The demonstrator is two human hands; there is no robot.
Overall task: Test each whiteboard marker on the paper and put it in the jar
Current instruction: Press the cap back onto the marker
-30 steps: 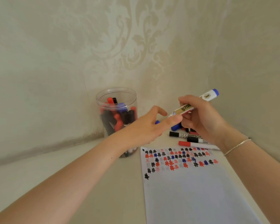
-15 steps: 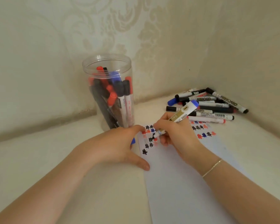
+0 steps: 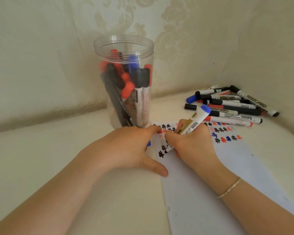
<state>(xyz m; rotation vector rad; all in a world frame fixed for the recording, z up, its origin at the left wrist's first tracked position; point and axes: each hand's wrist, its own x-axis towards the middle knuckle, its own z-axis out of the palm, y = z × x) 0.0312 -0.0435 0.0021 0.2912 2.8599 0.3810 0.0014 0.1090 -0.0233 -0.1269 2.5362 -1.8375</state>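
My right hand (image 3: 192,145) grips a white marker with a blue end (image 3: 196,120), its tip down on the paper (image 3: 227,184) among rows of black, red and blue hash marks. My left hand (image 3: 126,150) rests at the paper's left edge, thumb on the sheet, and a blue cap (image 3: 148,143) peeks out from under its fingers. The clear plastic jar (image 3: 124,46) stands upright just behind my left hand, holding several red, black and blue markers. A pile of markers (image 3: 231,104) lies at the back right, beyond the paper.
The table sits in a corner: patterned walls run behind the jar and along the right side, close to the marker pile. A thin bracelet (image 3: 229,188) circles my right wrist.
My right hand came down from the air with the marker and set its tip on the paper. My left hand dropped onto the paper's left edge with the cap. The view tilted down.
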